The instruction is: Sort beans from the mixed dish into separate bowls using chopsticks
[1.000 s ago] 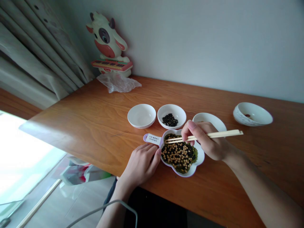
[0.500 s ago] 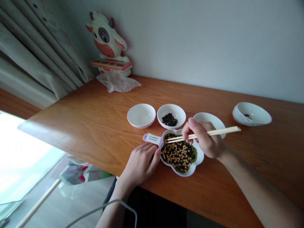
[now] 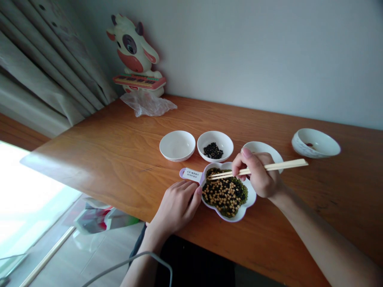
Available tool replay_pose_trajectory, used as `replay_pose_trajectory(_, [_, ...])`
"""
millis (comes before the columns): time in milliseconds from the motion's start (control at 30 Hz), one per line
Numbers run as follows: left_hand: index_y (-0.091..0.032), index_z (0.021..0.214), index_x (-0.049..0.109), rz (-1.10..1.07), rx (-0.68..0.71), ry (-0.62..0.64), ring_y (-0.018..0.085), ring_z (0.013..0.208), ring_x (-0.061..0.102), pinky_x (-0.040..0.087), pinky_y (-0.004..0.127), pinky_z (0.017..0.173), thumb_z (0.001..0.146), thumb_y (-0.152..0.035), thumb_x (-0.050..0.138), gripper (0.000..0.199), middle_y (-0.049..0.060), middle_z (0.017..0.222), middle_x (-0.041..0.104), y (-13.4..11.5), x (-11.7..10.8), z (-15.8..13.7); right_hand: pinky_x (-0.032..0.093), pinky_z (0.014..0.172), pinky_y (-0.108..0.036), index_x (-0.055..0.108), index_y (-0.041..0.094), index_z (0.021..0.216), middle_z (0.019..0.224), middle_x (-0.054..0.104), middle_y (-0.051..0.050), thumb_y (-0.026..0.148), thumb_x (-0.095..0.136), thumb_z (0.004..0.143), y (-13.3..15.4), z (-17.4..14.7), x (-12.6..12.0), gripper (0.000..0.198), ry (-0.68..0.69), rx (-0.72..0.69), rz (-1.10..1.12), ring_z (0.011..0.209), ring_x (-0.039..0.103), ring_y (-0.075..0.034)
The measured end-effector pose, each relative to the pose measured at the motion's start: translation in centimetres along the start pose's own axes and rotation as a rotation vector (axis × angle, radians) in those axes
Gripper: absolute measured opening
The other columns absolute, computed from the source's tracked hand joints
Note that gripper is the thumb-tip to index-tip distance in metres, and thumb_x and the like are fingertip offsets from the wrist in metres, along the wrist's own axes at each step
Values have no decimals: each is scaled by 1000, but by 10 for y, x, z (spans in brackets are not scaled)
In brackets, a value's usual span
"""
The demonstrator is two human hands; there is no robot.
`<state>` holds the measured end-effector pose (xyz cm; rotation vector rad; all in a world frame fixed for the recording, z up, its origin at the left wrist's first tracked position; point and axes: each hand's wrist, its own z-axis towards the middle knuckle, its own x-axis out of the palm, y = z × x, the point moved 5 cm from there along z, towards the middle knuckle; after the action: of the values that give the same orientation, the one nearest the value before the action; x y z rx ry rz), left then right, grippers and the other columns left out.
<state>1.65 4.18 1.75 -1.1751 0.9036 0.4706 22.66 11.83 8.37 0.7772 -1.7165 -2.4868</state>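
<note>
A white, lobed bowl with a lilac rim (image 3: 252, 198) lies near the table's front edge, its labelled handle (image 3: 191, 174) pointing left. Inside are mixed beans (image 3: 226, 193): black, pale tan and small green ones. My left hand (image 3: 179, 203) rests on the table with curled fingers and holds the bowl's left rim by the handle's base. Wooden chopsticks (image 3: 278, 165) are gripped in my right hand (image 3: 259, 173) above the bowl's right side. Their tips touch the beans near the handle; whether a bean sits between them cannot be made out.
Behind the bowl stand a white bowl (image 3: 177, 146), another with black beans (image 3: 213, 150), and a third white bowl (image 3: 263, 148) partly hidden by my right hand. A patterned bowl (image 3: 317, 148) is farther right. A cow keyboard toy (image 3: 136, 59) and plastic bag (image 3: 148, 104) stand back left.
My right hand has shifted slightly right, and the chopstick tips look closer together. My left hand and the bowls keep their places; the view has moved a touch.
</note>
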Motion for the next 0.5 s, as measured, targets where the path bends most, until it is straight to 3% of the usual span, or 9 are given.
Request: replay_pose_trajectory(500, [-22, 82, 44, -6, -5, 24, 19, 79, 55, 42, 34, 81, 113, -35, 31, 36, 2, 83, 59, 2, 2, -1, 40, 58, -31, 64, 19, 67, 58, 58, -2, 61, 22, 110, -1, 2, 7, 74, 59, 60, -5, 54, 55, -13])
